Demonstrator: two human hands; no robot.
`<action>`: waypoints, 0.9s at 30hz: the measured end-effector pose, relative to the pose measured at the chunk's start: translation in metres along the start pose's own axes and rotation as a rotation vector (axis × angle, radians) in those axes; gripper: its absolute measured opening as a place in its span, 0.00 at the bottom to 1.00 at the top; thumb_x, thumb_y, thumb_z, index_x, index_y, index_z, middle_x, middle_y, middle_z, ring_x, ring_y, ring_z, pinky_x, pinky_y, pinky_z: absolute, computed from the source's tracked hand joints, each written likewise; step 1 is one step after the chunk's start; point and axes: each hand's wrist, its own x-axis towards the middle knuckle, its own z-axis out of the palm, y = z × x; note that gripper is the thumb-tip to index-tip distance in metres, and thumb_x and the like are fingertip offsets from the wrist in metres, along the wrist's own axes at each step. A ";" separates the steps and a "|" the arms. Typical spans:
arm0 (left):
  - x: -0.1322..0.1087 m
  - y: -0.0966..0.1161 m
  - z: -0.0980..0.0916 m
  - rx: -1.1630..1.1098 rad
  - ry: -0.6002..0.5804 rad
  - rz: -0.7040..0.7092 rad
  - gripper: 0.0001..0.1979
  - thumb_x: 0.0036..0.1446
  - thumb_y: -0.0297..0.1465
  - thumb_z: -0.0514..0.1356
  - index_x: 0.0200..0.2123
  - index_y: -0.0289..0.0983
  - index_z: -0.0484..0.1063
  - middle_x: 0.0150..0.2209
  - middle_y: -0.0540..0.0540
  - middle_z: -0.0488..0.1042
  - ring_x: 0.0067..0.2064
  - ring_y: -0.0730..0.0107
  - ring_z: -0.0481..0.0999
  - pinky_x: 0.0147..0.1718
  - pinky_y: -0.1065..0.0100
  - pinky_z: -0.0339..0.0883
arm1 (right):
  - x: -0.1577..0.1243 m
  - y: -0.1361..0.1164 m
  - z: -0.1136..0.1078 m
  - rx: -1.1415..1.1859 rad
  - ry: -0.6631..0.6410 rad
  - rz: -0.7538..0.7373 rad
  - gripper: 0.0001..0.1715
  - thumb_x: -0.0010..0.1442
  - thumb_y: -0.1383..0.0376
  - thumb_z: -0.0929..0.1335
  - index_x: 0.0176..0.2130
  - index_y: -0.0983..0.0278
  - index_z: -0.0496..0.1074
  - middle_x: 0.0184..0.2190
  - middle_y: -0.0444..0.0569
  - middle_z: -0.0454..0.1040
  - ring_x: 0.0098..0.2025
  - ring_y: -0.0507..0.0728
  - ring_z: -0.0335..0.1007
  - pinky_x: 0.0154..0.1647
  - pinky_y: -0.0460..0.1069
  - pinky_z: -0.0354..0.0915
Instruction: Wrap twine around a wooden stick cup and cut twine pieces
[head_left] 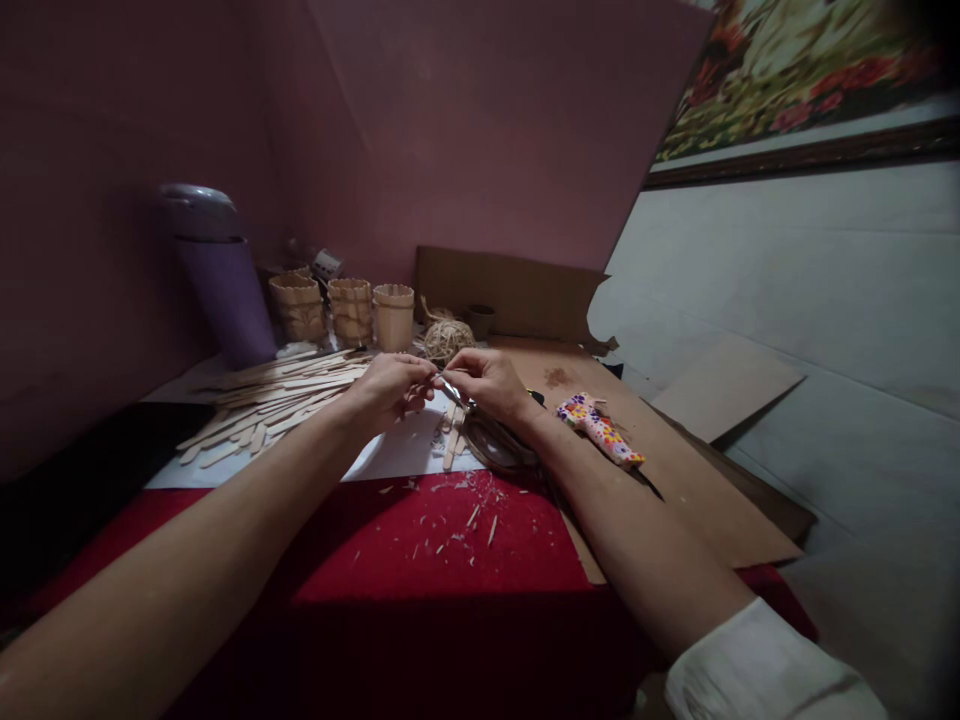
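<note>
My left hand [401, 385] is closed in a pinch above the white paper, its fingertips almost meeting those of my right hand. Whatever it holds is too small to make out. My right hand [487, 380] is closed on what looks like a pair of scissors [454, 392]; the metal blades point toward my left fingers, and dark looped handles [495, 445] show below the palm. Short pieces of wooden stick [451, 440] lie on the paper beneath. To the left spreads a pile of flat wooden craft sticks [292, 395].
Behind the hands stand several wooden-stick cups [394, 318], a ball of twine [448, 338] and a purple bottle [225, 290]. A flower-patterned glue gun [600, 430] lies on cardboard [705, 510] at right. Wood shavings litter the red cloth [435, 540].
</note>
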 end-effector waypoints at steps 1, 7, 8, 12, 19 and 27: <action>0.000 0.000 -0.001 -0.011 -0.001 0.002 0.07 0.53 0.21 0.56 0.24 0.29 0.70 0.23 0.41 0.74 0.18 0.75 0.69 0.15 0.75 0.55 | 0.001 -0.001 -0.001 -0.009 0.049 0.031 0.08 0.50 0.63 0.67 0.24 0.66 0.70 0.16 0.41 0.67 0.19 0.48 0.59 0.22 0.44 0.54; 0.005 -0.001 -0.005 -0.048 -0.042 0.040 0.11 0.59 0.33 0.56 0.29 0.30 0.69 0.23 0.40 0.74 0.20 0.71 0.72 0.17 0.73 0.59 | 0.004 -0.003 -0.008 0.082 0.196 0.227 0.07 0.44 0.67 0.65 0.18 0.66 0.66 0.11 0.41 0.63 0.16 0.47 0.55 0.19 0.45 0.51; 0.005 -0.001 -0.005 -0.030 -0.034 0.063 0.09 0.57 0.31 0.58 0.28 0.30 0.69 0.23 0.41 0.74 0.19 0.72 0.72 0.17 0.74 0.59 | 0.004 -0.005 -0.009 0.106 0.199 0.248 0.07 0.44 0.67 0.65 0.17 0.66 0.66 0.11 0.41 0.63 0.15 0.47 0.54 0.18 0.45 0.49; 0.003 -0.001 -0.003 0.036 0.071 0.129 0.07 0.53 0.22 0.59 0.23 0.30 0.67 0.19 0.43 0.72 0.15 0.76 0.67 0.14 0.75 0.56 | 0.002 -0.011 -0.011 0.238 0.175 0.312 0.08 0.43 0.67 0.64 0.16 0.65 0.64 0.11 0.40 0.60 0.14 0.46 0.48 0.16 0.44 0.42; 0.001 0.004 -0.004 -0.104 0.091 0.063 0.06 0.53 0.20 0.54 0.25 0.29 0.68 0.20 0.43 0.72 0.17 0.76 0.69 0.15 0.76 0.59 | 0.000 -0.011 -0.014 0.412 0.155 0.353 0.07 0.41 0.67 0.64 0.16 0.64 0.61 0.11 0.38 0.55 0.13 0.45 0.45 0.14 0.44 0.36; 0.013 -0.001 -0.013 -0.198 0.108 -0.034 0.07 0.57 0.23 0.54 0.29 0.28 0.70 0.24 0.42 0.75 0.20 0.74 0.73 0.15 0.76 0.64 | 0.002 -0.004 -0.015 0.459 0.147 0.390 0.07 0.41 0.67 0.65 0.17 0.65 0.60 0.11 0.38 0.55 0.13 0.44 0.43 0.14 0.43 0.35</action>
